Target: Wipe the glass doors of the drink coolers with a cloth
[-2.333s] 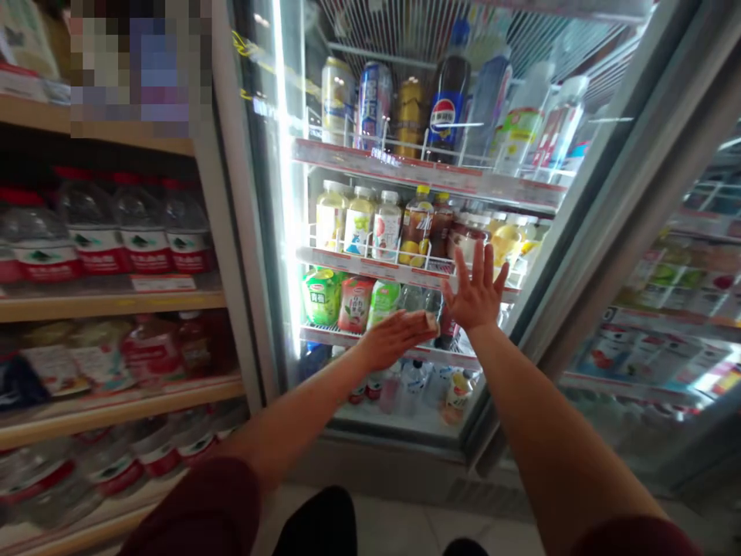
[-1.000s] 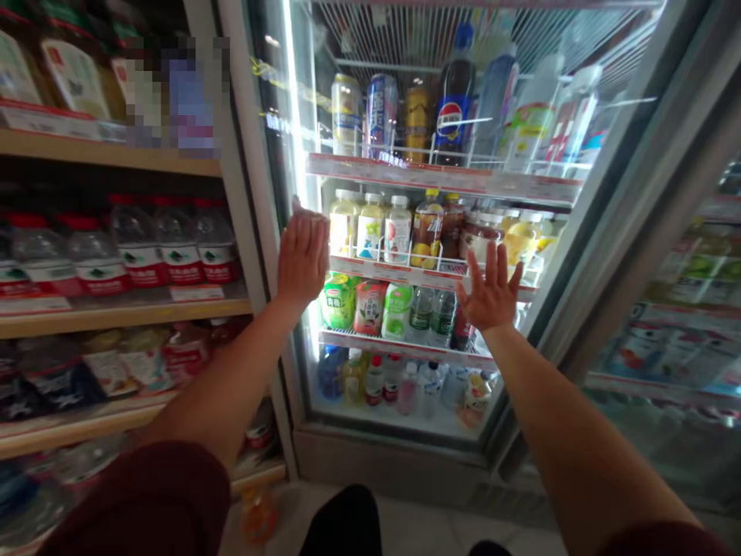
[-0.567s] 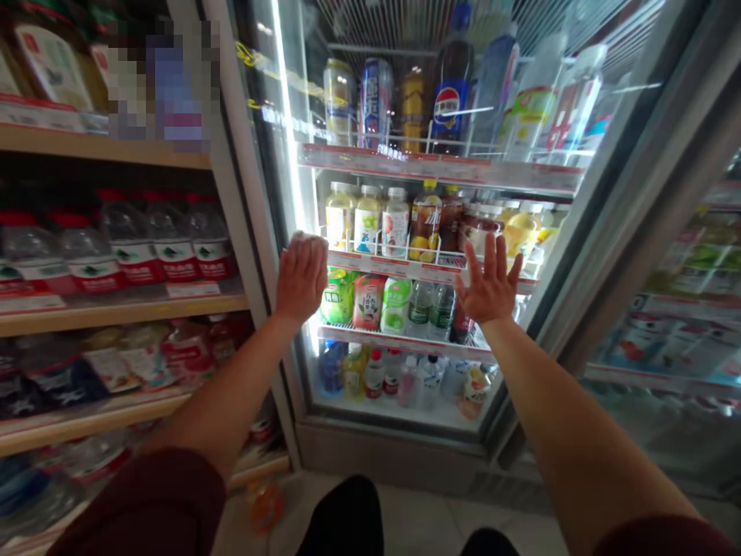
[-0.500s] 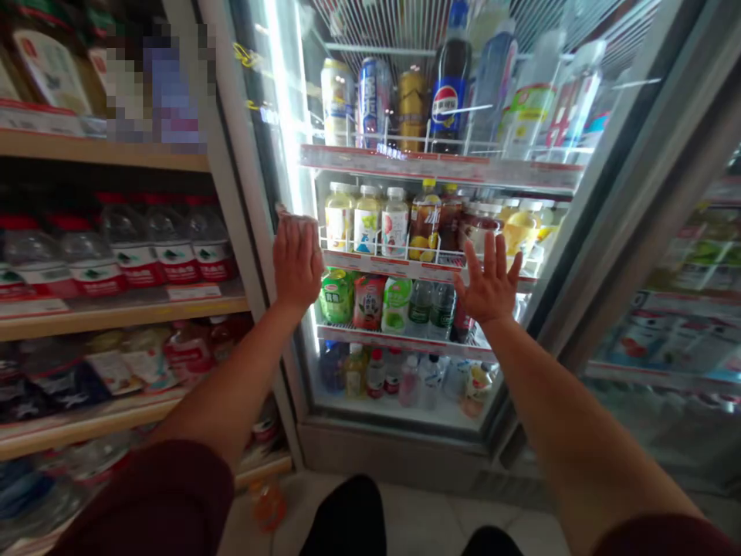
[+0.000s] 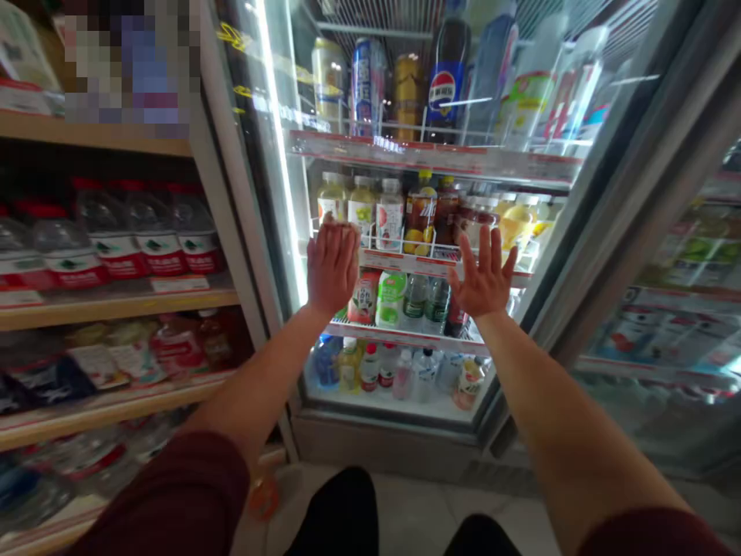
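Observation:
I face a lit drinks fridge with a glass door [image 5: 278,177]. My left hand [image 5: 333,266] lies flat against the glass at the middle shelf's height, pressing a white cloth [image 5: 343,225] that shows at its fingertips. My right hand [image 5: 483,274] rests on the glass further right, palm flat and fingers spread, holding nothing. Behind the glass, bottles of juice and tea [image 5: 420,216] stand on the shelf just above both hands, and a green-labelled bottle [image 5: 390,297] stands between them.
Wooden shelves on the left carry red-labelled water bottles [image 5: 147,239] and packets below. A second glass-fronted fridge [image 5: 677,309] stands to the right. Cans and a cola bottle [image 5: 447,77] fill the top shelf. An orange bottle [image 5: 263,498] lies low by the tiled floor.
My left hand with the cloth has slid across the glass, from the centre to the door's left edge and now back towards the middle. My right hand has stayed in place.

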A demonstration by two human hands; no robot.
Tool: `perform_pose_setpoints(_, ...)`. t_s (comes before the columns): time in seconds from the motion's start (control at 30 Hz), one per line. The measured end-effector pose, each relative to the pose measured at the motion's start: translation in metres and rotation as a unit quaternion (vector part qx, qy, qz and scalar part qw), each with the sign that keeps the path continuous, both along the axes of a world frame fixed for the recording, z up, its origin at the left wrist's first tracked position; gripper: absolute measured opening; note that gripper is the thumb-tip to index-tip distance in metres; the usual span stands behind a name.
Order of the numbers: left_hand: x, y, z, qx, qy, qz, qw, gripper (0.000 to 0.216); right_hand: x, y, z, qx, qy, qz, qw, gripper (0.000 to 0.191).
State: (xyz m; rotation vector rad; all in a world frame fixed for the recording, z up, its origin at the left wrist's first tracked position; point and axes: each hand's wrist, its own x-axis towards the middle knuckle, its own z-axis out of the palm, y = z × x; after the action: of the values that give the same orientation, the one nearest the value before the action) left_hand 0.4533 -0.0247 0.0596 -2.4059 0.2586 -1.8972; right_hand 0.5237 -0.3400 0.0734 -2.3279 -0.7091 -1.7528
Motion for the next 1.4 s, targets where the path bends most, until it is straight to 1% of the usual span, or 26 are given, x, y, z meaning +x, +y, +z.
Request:
perform_pose_setpoints(0.03,0.005,-0.007,0.013,-0.017,-0.016,-0.001,1.0,0.059,0.0,0.0,0.0,-0.001,0.004,-0.002,1.0,0.068)
perform_pose_setpoints(0.07,0.008,-0.018,0.016,-0.024,-0.025,0.001,0.999,0.059,0.0,0.0,0.001,-0.001,0.007,-0.005,1.0,0.068)
perform_pose_setpoints(0.1,0.009,-0.03,0.008,-0.022,-0.026,0.006,0.999,0.06,0.0,-0.001,0.001,-0.002,0.008,-0.007,1.0,0.068)
perform_pose_setpoints(0.17,0.003,-0.054,-0.036,0.012,-0.011,0.019,1.0,0.06,0.0,-0.001,0.001,-0.002,0.007,-0.009,1.0,0.067)
perform_pose_setpoints(0.23,-0.006,-0.072,-0.09,0.105,0.011,0.007,0.994,0.058,0.0,-0.001,0.001,-0.002,0.003,-0.009,1.0,0.067)
perform_pose_setpoints(0.3,-0.013,-0.077,-0.124,0.192,0.032,-0.019,0.981,0.057,0.0,-0.001,0.002,-0.004,-0.001,-0.008,1.0,0.068)
perform_pose_setpoints(0.33,-0.014,-0.075,-0.126,0.21,0.037,-0.028,0.977,0.056,0.0,-0.001,0.002,-0.005,-0.002,-0.008,1.0,0.068)
perform_pose_setpoints(0.37,-0.013,-0.072,-0.117,0.201,0.039,-0.031,0.978,0.056,-0.001,-0.001,0.002,-0.005,0.0,-0.01,1.0,0.068)
perform_pose_setpoints(0.4,-0.01,-0.068,-0.099,0.169,0.037,-0.03,0.984,0.057,-0.001,-0.001,0.002,-0.005,0.003,-0.012,1.0,0.069)
perform_pose_setpoints(0.5,0.005,-0.063,-0.027,0.02,0.019,-0.019,0.999,0.063,-0.003,-0.001,0.003,-0.007,0.018,-0.018,1.0,0.068)
perform_pose_setpoints(0.57,0.013,-0.073,-0.003,-0.032,0.006,-0.018,0.999,0.065,-0.004,0.0,0.003,-0.01,0.022,-0.019,1.0,0.067)
perform_pose_setpoints(0.6,0.014,-0.08,-0.007,-0.035,0.006,-0.019,0.999,0.065,-0.004,0.0,0.003,-0.01,0.02,-0.02,1.0,0.067)
perform_pose_setpoints(0.63,0.013,-0.088,-0.021,-0.024,0.01,-0.02,0.999,0.065,-0.004,0.0,0.003,-0.009,0.017,-0.02,1.0,0.067)
perform_pose_setpoints(0.7,0.008,-0.103,-0.073,0.04,0.037,-0.03,0.998,0.066,-0.004,0.0,0.003,-0.006,0.009,-0.02,1.0,0.066)
perform_pose_setpoints(0.77,0.001,-0.111,-0.129,0.209,0.093,-0.08,0.97,0.066,-0.003,0.0,0.003,-0.003,0.001,-0.018,1.0,0.065)
perform_pose_setpoints(0.8,0.0,-0.112,-0.148,0.274,0.122,-0.099,0.949,0.065,-0.003,0.0,0.003,-0.003,-0.002,-0.017,1.0,0.065)
perform_pose_setpoints(0.83,-0.001,-0.113,-0.158,0.312,0.143,-0.108,0.933,0.064,-0.002,0.0,0.002,-0.004,-0.004,-0.016,1.0,0.065)
perform_pose_setpoints(0.87,0.0,-0.112,-0.156,0.326,0.152,-0.112,0.926,0.063,-0.002,0.0,0.002,-0.005,-0.004,-0.016,1.0,0.065)
perform_pose_setpoints(0.9,0.003,-0.112,-0.145,0.309,0.145,-0.108,0.934,0.063,-0.002,0.0,0.002,-0.005,-0.006,-0.017,1.0,0.064)
perform_pose_setpoints(1.03,0.019,-0.123,-0.068,0.129,0.05,-0.08,0.987,0.066,-0.003,0.0,0.003,-0.005,-0.002,-0.021,1.0,0.065)
perform_pose_setpoints(1.1,0.024,-0.133,-0.059,0.076,0.047,-0.076,0.993,0.066,-0.004,0.0,0.004,-0.006,0.004,-0.023,1.0,0.065)
perform_pose_setpoints(1.17,0.021,-0.139,-0.085,0.129,0.088,-0.096,0.983,0.063,-0.004,0.0,0.004,-0.007,0.009,-0.026,1.0,0.065)
perform_pose_setpoints(1.23,0.011,-0.137,-0.132,0.253,0.14,-0.136,0.948,0.057,-0.003,0.0,0.004,-0.007,0.01,-0.03,0.999,0.065)
perform_pose_setpoints(1.3,0.0,-0.128,-0.17,0.329,0.174,-0.159,0.914,0.053,-0.003,0.0,0.004,-0.007,0.009,-0.033,0.999,0.065)
perform_pose_setpoints(1.33,-0.004,-0.121,-0.178,0.343,0.184,-0.162,0.907,0.052,-0.003,0.0,0.004,-0.007,0.008,-0.033,0.999,0.065)
perform_pose_setpoints(1.4,-0.006,-0.105,-0.166,0.335,0.195,-0.153,0.909,0.055,-0.004,0.0,0.004,-0.007,0.007,-0.03,0.999,0.065)
